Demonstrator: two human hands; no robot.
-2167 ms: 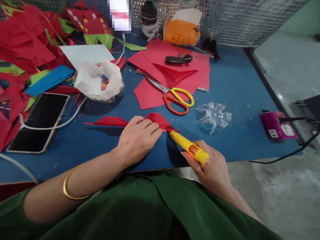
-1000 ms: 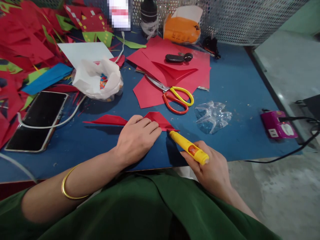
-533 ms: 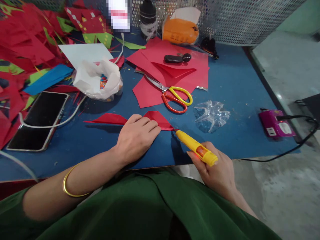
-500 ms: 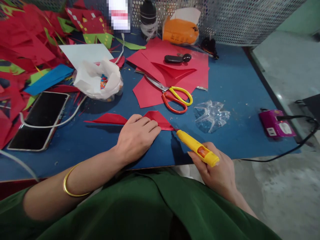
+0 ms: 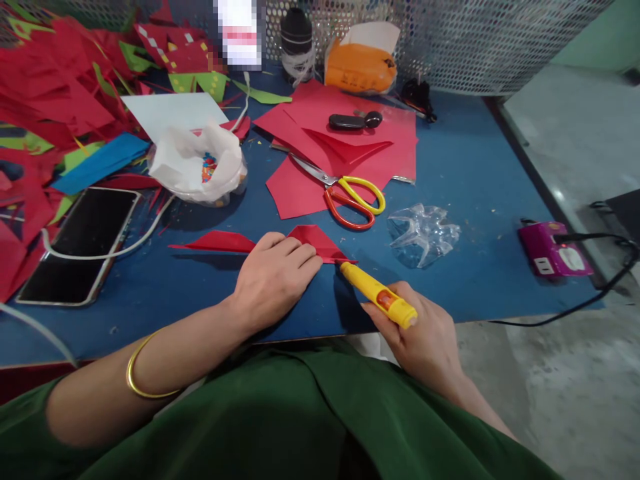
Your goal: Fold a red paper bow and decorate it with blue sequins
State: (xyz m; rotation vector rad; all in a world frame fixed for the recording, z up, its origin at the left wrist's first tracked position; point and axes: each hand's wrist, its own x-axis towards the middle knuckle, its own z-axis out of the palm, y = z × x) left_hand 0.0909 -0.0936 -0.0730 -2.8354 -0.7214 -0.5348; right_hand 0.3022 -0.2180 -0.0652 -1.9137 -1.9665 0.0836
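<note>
Red paper (image 5: pixel 316 241) under left hand (image 5: pixel 275 277), closure unclear; right hand (image 5: pixel 429 333) clamped on glue gun (image 5: pixel 367 285).

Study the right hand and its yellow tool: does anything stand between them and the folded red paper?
Nothing visible does: the yellow tool in the right hand has its nose at the right end of the folded red paper. The left hand covers its middle; the scissors lie beyond, off that path.
</note>
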